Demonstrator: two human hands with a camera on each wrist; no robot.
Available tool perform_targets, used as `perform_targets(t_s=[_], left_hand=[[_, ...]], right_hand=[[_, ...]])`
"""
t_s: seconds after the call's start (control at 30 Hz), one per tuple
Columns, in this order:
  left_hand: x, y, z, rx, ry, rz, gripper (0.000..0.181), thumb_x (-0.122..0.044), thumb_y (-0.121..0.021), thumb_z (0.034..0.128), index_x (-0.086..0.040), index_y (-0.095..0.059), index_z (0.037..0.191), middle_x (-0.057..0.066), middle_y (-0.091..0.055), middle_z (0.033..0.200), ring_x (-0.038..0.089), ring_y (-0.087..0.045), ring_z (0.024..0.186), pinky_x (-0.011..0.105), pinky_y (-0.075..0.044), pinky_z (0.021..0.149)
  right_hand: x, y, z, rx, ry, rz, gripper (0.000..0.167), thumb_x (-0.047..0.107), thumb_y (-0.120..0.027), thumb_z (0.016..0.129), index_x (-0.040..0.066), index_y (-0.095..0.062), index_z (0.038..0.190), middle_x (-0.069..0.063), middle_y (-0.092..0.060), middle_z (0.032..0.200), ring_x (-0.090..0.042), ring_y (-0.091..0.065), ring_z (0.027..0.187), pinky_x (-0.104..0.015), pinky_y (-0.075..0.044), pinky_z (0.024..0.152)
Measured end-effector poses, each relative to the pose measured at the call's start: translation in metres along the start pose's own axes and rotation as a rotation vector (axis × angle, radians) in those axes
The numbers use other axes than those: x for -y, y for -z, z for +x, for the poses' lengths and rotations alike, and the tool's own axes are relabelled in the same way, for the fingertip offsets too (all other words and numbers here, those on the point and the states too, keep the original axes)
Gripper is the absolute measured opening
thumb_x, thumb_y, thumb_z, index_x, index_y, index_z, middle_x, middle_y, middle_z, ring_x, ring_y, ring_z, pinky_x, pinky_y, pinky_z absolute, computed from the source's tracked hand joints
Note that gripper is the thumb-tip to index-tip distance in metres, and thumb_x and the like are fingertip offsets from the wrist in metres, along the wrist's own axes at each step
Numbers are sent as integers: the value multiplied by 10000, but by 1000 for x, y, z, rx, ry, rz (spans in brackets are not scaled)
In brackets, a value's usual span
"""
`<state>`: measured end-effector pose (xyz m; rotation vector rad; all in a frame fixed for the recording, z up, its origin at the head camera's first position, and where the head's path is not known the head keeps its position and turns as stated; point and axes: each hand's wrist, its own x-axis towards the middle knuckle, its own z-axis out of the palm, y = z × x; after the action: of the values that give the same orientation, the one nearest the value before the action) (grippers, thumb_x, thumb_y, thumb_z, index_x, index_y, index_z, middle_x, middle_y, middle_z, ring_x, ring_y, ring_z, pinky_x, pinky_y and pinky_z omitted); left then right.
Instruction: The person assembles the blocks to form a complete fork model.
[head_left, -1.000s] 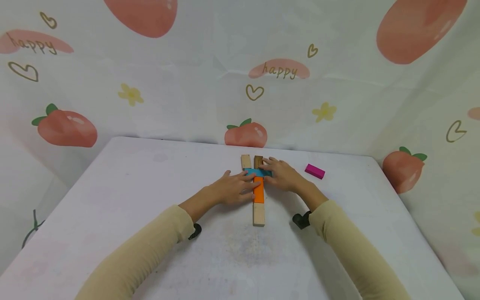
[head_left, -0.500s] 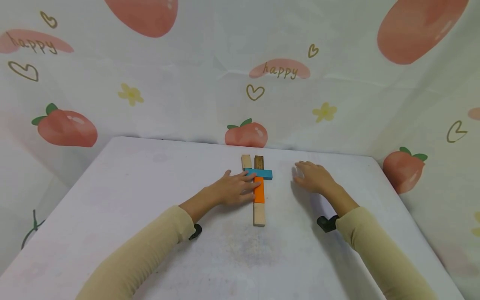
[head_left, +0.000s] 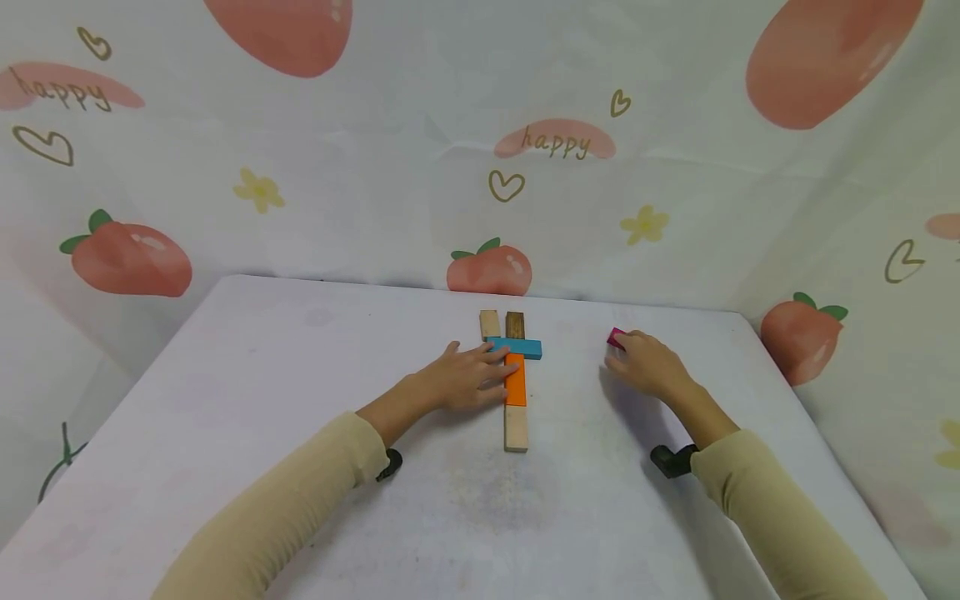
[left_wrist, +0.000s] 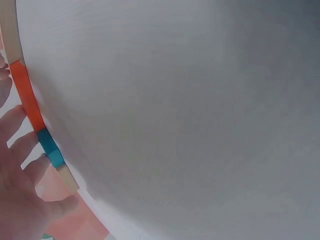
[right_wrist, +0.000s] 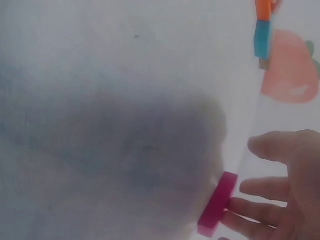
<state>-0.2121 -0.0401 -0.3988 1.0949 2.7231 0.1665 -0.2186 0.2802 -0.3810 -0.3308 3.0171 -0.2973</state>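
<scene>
My left hand lies with spread fingers against the left side of a block arrangement. Its fingertips touch a blue block set crosswise and an orange block in front of it. A pale wooden block continues the line towards me. Behind the blue one are a dark brown block and another pale block. At the right, my right hand reaches over a magenta block. Fingertips appear to touch that block in the right wrist view, while the thumb stands apart from it.
All the blocks lie on a white-covered table. A cloth backdrop printed with peaches rises right behind the table's far edge. Dark wrist straps show below the sleeves.
My right hand has left the blue block and moved right to the magenta block, which it now partly covers. The left hand and the arranged blocks stay in place.
</scene>
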Motion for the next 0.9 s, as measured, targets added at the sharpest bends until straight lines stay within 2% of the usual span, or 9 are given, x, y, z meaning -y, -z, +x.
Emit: perform_targets(t_s=[0.3,0.53,0.67,0.9], left_hand=[[2,-1,-2,2,11,-17,545,-531,-434,1026,-305,-430,1521,-10,-284,1623,262,-235,1499,675,-223,1112],[3,-2,1,2,6,-11,541,-535,-414,1031,-302,-434,1518,-15,-280,1624,243,-237,1499,668,-230,1112],[3,-2,0,9,4,-19,545,-532,-418,1031,-297,-427,1523,-11,-272,1628,255,-229,1501,675,-220,1113],[2,-1,0,8,6,-35,537,-517,-435,1030,-290,-438,1517,-8,-282,1623,263,-234,1500,675,-216,1115]], right_hand=[[2,-6,8,-36,-17,47,602,255,-567,962,-119,-446,1417,-353,-473,1365,-516,-468,1252,-632,-358,1053],[9,-14,20,-55,-4,45,563,223,-540,958,-143,-474,1380,-350,-452,1371,-496,-458,1271,-614,-367,1058],[16,-19,30,-38,-25,99,570,233,-544,965,-119,-458,1404,-333,-421,1435,-499,-423,1319,-605,-339,1086],[26,-22,40,-10,-54,211,612,277,-633,947,-51,-448,1430,-264,-470,1448,-464,-410,1343,-592,-349,1088]])
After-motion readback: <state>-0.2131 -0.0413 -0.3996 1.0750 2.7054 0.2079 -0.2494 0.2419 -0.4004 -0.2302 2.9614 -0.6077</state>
